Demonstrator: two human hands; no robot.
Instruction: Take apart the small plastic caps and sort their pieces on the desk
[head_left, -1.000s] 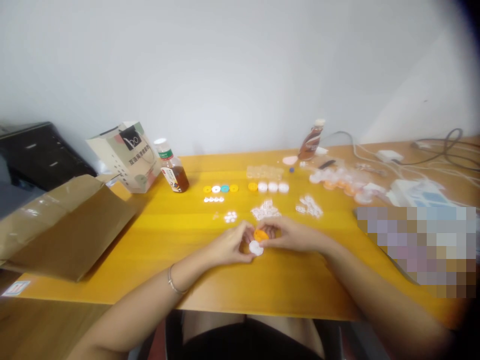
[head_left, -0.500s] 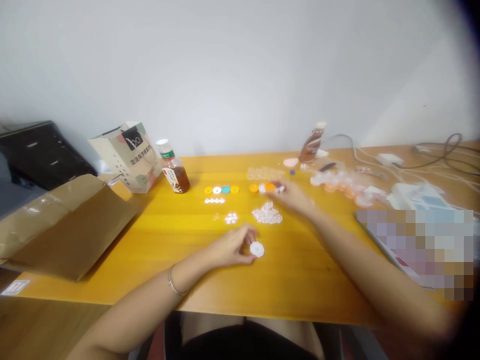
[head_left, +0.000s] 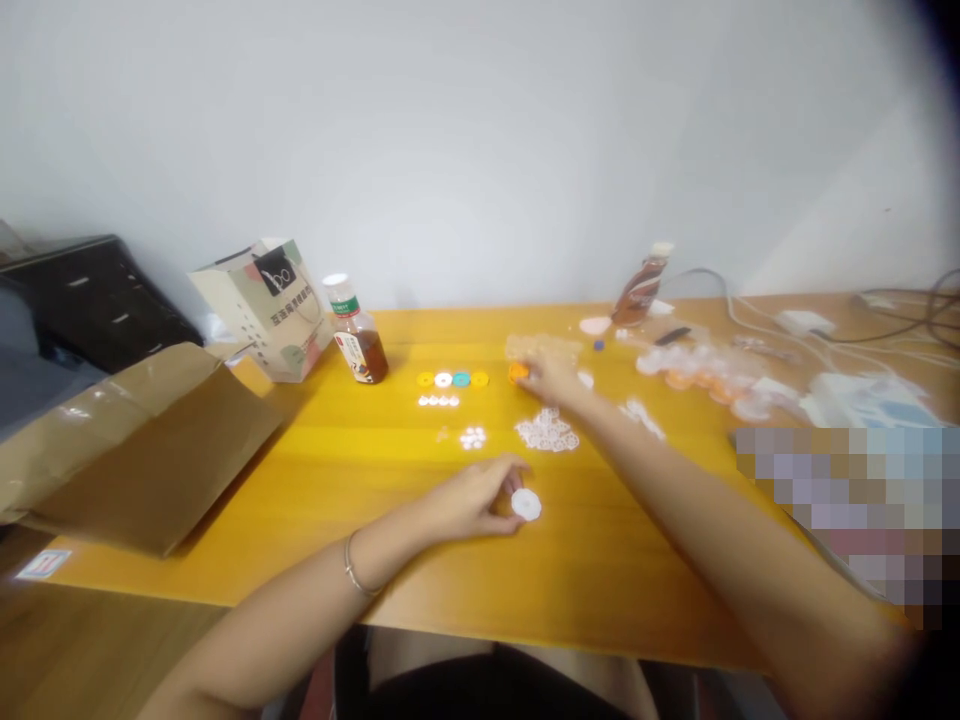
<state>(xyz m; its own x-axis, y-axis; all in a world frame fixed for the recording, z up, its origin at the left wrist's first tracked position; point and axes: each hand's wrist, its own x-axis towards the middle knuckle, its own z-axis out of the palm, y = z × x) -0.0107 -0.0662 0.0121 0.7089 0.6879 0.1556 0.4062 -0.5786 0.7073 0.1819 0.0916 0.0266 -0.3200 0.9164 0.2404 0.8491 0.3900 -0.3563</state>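
Holding a white disc (head_left: 526, 504) by its edge: left hand (head_left: 480, 498), low over the near part of the worktop (head_left: 615, 580), thumb and fingers clamped on it, flat face turned mostly up. Right hand (head_left: 553, 374) farther out, arm stretched across the worktop, back of the hand uppermost. An orange disc (head_left: 518, 373) sits at its fingertips, on their left side, touching as far as can be made out. Whether these fingers are clamped on it or only rest against it, cannot tell; blur hides the grip.

Main relation: orange disc lies just left of the right fingers and well beyond the white disc, almost straight out from it. Right hand plainly nearer the orange, left hand at the white. Both discs round, so no long axis to line up.

Between the two hands, a heap of white lacy pieces (head_left: 547, 432). Another disc, pale (head_left: 586, 380), shows past the right hand's far side. Clear tray (head_left: 540, 347) just behind. Teal disc (head_left: 461, 380) off left, in a row with yellow and white ones.
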